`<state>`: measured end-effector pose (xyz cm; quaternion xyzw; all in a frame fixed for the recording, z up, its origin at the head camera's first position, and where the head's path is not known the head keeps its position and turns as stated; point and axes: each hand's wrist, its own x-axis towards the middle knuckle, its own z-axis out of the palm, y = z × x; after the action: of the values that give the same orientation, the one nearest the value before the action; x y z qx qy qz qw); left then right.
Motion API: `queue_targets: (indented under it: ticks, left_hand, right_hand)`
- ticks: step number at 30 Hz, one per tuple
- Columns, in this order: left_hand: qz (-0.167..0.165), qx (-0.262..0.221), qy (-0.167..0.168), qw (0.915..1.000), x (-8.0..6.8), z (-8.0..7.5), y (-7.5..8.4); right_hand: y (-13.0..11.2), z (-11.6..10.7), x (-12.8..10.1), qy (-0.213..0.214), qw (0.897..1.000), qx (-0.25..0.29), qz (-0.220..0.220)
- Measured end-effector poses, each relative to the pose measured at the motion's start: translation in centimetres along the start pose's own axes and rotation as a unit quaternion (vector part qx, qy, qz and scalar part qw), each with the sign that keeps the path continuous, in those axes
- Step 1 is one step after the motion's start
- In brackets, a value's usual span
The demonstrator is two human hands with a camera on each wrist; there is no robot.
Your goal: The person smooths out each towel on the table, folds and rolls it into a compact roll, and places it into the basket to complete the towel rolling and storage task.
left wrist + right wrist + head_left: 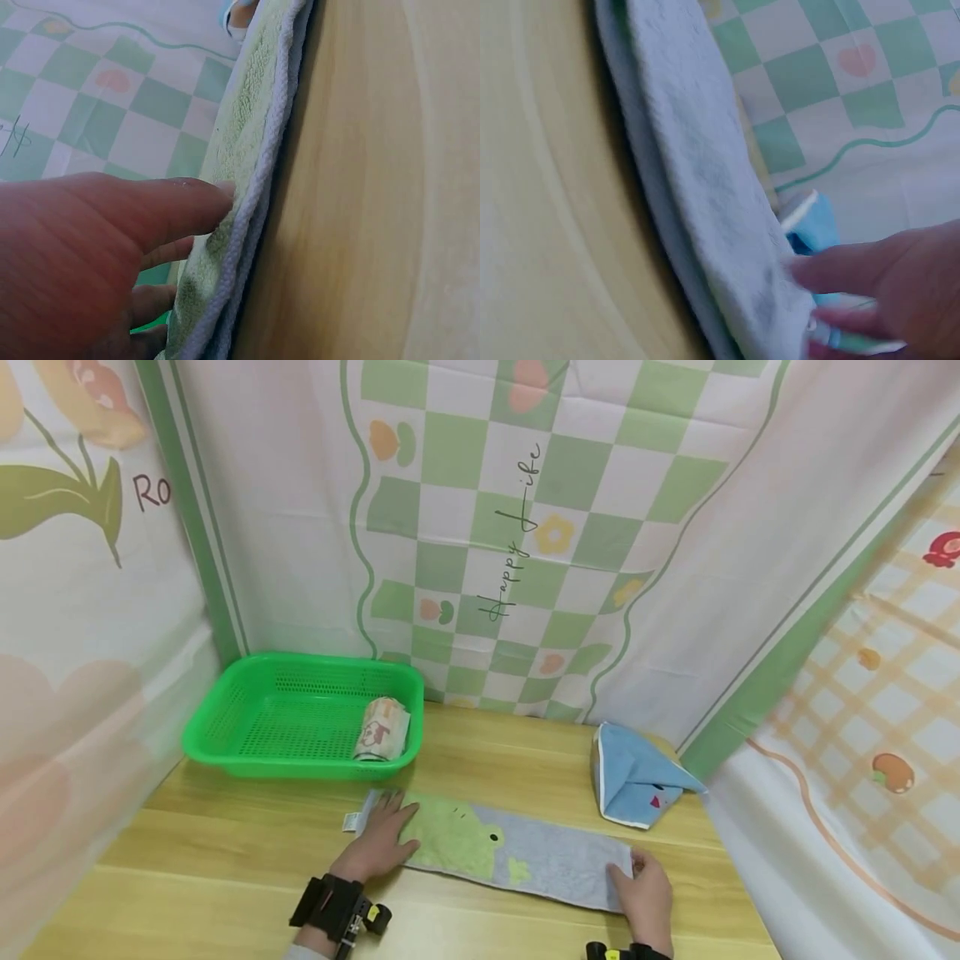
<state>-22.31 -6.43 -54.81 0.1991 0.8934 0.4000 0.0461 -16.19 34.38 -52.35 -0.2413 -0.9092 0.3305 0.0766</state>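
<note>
A long folded grey towel [540, 860] with a green frog pattern lies flat on the wooden table [225, 860]. My left hand [378, 843] lies with straight fingers on the towel's left end. My right hand [647, 893] rests flat on its right end. The left wrist view has my left hand [112, 247] touching the pale green pile of the towel [255, 127] near its grey edge. In the right wrist view, my right hand [885, 277] touches the grey end of the towel [697, 172].
A green plastic basket [225, 710] stands at the back left with a rolled printed towel [382, 729] inside. A folded blue towel [637, 777] sits at the back right, also in the right wrist view as the blue towel [814, 225]. Printed cloth walls enclose the table.
</note>
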Motion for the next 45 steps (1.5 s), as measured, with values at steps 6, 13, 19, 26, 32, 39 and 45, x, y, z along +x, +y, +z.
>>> queue_targets:
  ticks: [6,13,19,26,32,39,45]
  left_hand:
    - [0.005,-0.005,0.0,1.0,0.0,0.3,-0.1]
    - [0.019,0.005,0.008,0.9998,0.0,0.8,-0.4]
    - [0.021,0.023,-0.001,0.9995,-0.3,1.0,0.4]
    - [0.022,0.023,-0.01,0.9994,-0.4,1.0,1.7]
    - [0.03,0.014,-0.004,0.9994,-0.2,1.4,1.9]
    - [0.037,0.004,0.021,0.9991,0.0,1.7,1.8]
    - [0.069,0.0,0.062,0.9957,0.8,2.2,2.1]
  right_hand:
    - [0.2,-0.5,-0.3,-0.057,0.997,-0.04,0.043]
    - [0.6,-0.9,-0.3,-0.07,0.994,-0.072,0.039]
    - [0.4,-1.7,-0.2,-0.024,0.999,-0.015,0.026]
    - [-1.0,-2.8,-0.7,0.048,0.998,0.026,0.01]
    - [-2.5,-3.4,-1.2,0.069,0.996,0.058,-0.005]
    - [-5.0,-3.3,-1.5,0.1,0.992,0.067,-0.043]
    - [-7.0,-2.7,-1.7,0.106,0.987,0.077,-0.092]
